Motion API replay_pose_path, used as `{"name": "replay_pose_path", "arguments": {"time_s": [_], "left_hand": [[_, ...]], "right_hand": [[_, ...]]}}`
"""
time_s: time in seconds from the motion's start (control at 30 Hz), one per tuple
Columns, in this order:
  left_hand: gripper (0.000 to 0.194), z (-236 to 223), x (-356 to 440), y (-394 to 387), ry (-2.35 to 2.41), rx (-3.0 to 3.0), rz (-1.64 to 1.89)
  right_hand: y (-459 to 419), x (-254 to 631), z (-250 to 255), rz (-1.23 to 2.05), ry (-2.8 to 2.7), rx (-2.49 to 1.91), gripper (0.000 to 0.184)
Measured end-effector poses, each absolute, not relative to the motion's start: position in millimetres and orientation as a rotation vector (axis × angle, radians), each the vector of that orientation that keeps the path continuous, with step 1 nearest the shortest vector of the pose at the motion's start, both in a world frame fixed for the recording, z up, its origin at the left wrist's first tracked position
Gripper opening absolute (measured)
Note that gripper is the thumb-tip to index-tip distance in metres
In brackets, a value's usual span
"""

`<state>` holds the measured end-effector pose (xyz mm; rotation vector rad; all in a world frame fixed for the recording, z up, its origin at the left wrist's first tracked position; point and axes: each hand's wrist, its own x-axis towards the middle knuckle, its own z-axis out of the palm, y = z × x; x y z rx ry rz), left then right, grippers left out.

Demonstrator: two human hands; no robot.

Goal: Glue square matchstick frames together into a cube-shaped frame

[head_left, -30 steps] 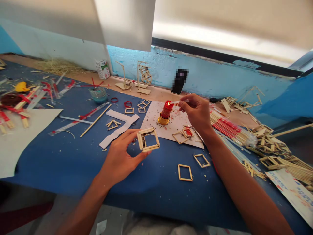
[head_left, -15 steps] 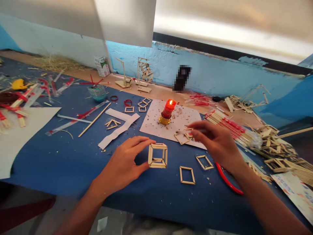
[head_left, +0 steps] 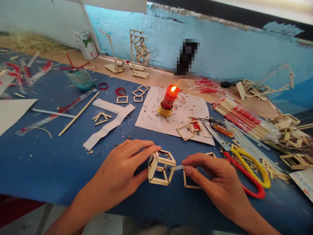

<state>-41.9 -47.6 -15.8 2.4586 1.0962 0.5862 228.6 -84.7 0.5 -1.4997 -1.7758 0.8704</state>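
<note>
My left hand (head_left: 127,166) pinches a small cube frame (head_left: 166,161) of short wooden sticks at its left side, just above the blue table cover. From the right, my right hand (head_left: 215,176) holds a thin whitish stick (head_left: 179,167) between thumb and fingertips. The stick's dark end meets or nearly meets the cube's right upright; exact contact is unclear. A flat square stick frame (head_left: 193,187) lies partly hidden beneath my right hand, with another one's edge showing behind it. Scissors with red and yellow handles (head_left: 259,193) rest beside my right wrist.
A lit red candle (head_left: 170,97) stands on a littered white sheet (head_left: 151,120) ahead. Stick bundles (head_left: 244,119) and an orange-handled cutter (head_left: 222,130) lie right. Paper strips (head_left: 110,127), a long stick (head_left: 79,113) and a glass of blue liquid (head_left: 80,80) are left.
My right hand has come from the white sheet towards the cube with the whitish stick in it. The cube has been turned slightly in my left hand. The view has tilted down.
</note>
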Motion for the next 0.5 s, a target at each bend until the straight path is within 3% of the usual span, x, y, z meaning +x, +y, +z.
{"name": "replay_pose_path", "arguments": {"time_s": [0.5], "left_hand": [[0.047, -17.0, -38.1, -44.2, 1.112, 2.496, 0.503]], "right_hand": [[-75.3, 217.8, -6.4, 1.125, -1.813, -1.398, 0.020]]}}
